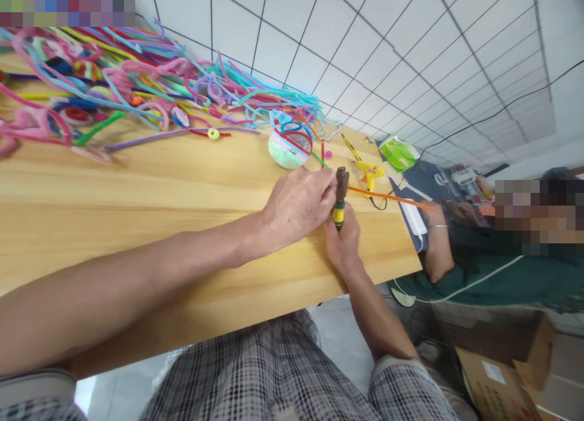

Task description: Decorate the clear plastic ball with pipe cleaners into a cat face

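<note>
My right hand point(345, 241) is wrapped round the black-and-yellow handle of a pair of pliers point(340, 196), its dark head pointing up. An orange pipe cleaner point(387, 196) runs from the pliers' head out to the right, over the table. My left hand point(302, 202) is closed against the left side of the head, seemingly gripping the near end of the orange pipe cleaner; its fingertips are hidden. Just beyond the left hand sits a round pale-green bowl-like piece point(288, 153) with red, blue and other pipe cleaners in it.
Many coloured pipe cleaners point(150, 74) heap along the back and left of the wooden table point(137, 190). A yellow glue gun point(370, 173), a pencil point(350, 147) and a white power strip point(413, 217) lie to the right. Another person's arm point(438, 241) is beyond the table's right edge.
</note>
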{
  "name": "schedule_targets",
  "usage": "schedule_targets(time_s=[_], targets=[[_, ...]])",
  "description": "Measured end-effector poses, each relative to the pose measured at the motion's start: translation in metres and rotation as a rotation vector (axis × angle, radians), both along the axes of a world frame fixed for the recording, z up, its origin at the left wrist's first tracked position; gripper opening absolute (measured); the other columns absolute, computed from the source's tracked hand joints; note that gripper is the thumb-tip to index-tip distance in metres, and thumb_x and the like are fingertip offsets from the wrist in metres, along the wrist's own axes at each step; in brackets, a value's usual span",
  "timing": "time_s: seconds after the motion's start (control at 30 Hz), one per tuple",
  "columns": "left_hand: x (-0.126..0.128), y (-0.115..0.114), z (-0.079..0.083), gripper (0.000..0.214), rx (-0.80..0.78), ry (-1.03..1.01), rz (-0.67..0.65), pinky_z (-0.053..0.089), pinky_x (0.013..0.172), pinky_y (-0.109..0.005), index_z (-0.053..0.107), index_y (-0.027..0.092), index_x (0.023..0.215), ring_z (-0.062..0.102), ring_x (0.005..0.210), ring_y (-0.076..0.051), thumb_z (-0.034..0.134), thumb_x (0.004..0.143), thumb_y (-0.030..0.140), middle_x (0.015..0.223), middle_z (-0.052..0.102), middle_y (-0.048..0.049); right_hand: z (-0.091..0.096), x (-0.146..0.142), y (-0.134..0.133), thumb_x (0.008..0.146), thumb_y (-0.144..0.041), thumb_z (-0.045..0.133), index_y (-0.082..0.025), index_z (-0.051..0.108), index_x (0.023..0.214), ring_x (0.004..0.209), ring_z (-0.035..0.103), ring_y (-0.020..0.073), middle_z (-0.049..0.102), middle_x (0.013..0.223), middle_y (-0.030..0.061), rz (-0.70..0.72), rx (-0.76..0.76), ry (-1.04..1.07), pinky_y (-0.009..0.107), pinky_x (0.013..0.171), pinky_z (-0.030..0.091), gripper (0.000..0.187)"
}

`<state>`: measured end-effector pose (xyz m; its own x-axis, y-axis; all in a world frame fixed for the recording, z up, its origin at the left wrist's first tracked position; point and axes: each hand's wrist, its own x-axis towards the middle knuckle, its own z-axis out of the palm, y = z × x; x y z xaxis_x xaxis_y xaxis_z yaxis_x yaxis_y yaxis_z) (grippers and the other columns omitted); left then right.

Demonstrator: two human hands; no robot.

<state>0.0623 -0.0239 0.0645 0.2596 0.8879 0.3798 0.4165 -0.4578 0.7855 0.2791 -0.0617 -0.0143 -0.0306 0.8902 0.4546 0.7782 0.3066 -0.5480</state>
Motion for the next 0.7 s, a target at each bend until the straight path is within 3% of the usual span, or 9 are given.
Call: schedule_targets(time_s=[0.17, 0.7], targets=[[0.0013, 0.0028, 0.0015, 0.024, -0.042, -0.063, -0.007, 0.043, 0.071, -0.033, 0.070, 0.022, 0.081, 0.058, 0.068, -0.019, 0.064, 0.099, 0.007, 0.075, 0.070, -0.0024, 0.0007, 0.0019, 0.0015, 0.114, -0.049, 0.060, -0.028, 0.070, 0.134, 0.118, 0.078, 0.0332, 0.082, 0.127, 0.0119, 0.011, 0.010, -0.027, 0.055, 0.106, 0.067, 0.031], [-0.0006, 0.0016, 0.0042, 0.025, -0.062, -0.144, -0.031, 0.035, 0.066, -0.035, 0.066, 0.023, 0.076, 0.050, 0.063, -0.018, 0.062, 0.097, 0.009, 0.066, 0.062, 0.0010, -0.0014, 0.0012, 0.0072, 0.111, -0.047, 0.059, -0.028, 0.067, 0.129, 0.114, 0.077, 0.0321, 0.082, 0.124, 0.0125, -0.011, 0.002, -0.019, 0.053, 0.105, 0.065, 0.028]])
